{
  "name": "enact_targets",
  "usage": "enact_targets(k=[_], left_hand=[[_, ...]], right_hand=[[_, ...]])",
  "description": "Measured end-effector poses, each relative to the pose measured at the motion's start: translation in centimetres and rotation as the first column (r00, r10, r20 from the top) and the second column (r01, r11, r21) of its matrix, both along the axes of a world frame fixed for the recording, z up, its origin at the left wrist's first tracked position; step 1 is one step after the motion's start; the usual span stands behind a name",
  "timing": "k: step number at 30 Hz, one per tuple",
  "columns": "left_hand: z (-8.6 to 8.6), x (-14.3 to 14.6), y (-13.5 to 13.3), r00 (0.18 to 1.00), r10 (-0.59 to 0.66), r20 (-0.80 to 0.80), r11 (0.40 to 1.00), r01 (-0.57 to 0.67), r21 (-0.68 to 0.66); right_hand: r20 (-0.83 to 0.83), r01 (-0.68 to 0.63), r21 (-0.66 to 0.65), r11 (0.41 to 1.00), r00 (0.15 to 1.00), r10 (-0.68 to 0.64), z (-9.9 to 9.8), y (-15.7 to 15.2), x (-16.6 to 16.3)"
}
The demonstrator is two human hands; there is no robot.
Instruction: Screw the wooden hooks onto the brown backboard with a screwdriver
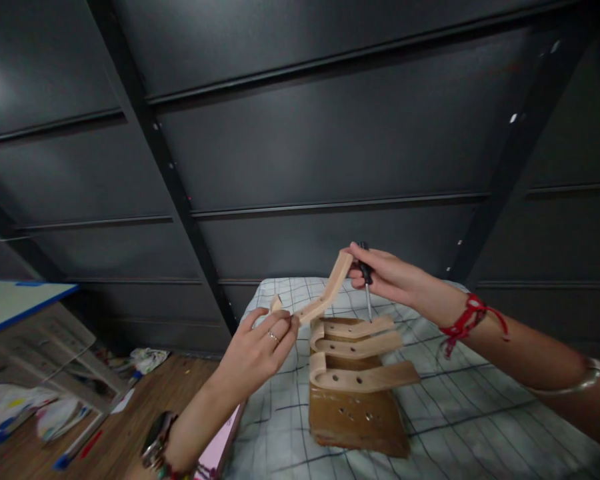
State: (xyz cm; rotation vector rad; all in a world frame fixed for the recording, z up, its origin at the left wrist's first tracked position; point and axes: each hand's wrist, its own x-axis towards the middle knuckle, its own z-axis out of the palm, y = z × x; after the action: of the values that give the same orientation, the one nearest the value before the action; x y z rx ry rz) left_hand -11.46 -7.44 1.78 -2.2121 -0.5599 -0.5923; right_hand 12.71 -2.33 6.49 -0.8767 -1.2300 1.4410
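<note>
My left hand (260,347) pinches the lower end of a bent wooden piece (327,297) that rises toward my right hand. My right hand (387,275) is closed on a small screwdriver (366,280) with a black handle, its shaft pointing down, and its fingers also touch the upper end of the bent piece. Just below both hands stands a brown wooden board (357,413) with three curved wooden hooks (360,347) stacked on it. The board rests on a white checked cloth (460,420).
A dark panelled wall with metal struts fills the upper view. At the left stand a white-and-blue board (15,303) and a leaning wooden frame (55,353), with paper and bags scattered on the wooden floor (145,400). A pink item (220,443) lies at the cloth's left edge.
</note>
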Motion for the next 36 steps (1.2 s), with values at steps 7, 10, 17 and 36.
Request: enact_targets(k=[7, 10, 17, 36], left_hand=[[-0.8, 1.1, -4.2, 0.988, -0.128, -0.082, 0.991, 0.125, -0.047], [-2.2, 1.2, -5.5, 0.985, -0.143, -0.091, 0.988, 0.137, -0.073], [-5.8, 1.5, -7.1, 1.0, -0.022, -0.011, 0.996, 0.021, -0.088], [-9.4, 2.7, -9.0, 0.989, 0.147, -0.018, 0.966, -0.148, -0.21]], right_hand=[[0.461, -0.102, -0.106, 0.989, 0.876, 0.14, 0.0, -6.7, 3.4], [0.595, -0.21, -0.194, 0.958, 0.751, 0.286, -1.4, -8.9, 4.0], [0.752, -0.296, 0.105, 0.949, 0.649, 0.12, -6.3, -10.5, 3.6], [0.895, -0.468, 0.365, 0.805, 0.414, -0.165, -8.7, -12.2, 4.1]])
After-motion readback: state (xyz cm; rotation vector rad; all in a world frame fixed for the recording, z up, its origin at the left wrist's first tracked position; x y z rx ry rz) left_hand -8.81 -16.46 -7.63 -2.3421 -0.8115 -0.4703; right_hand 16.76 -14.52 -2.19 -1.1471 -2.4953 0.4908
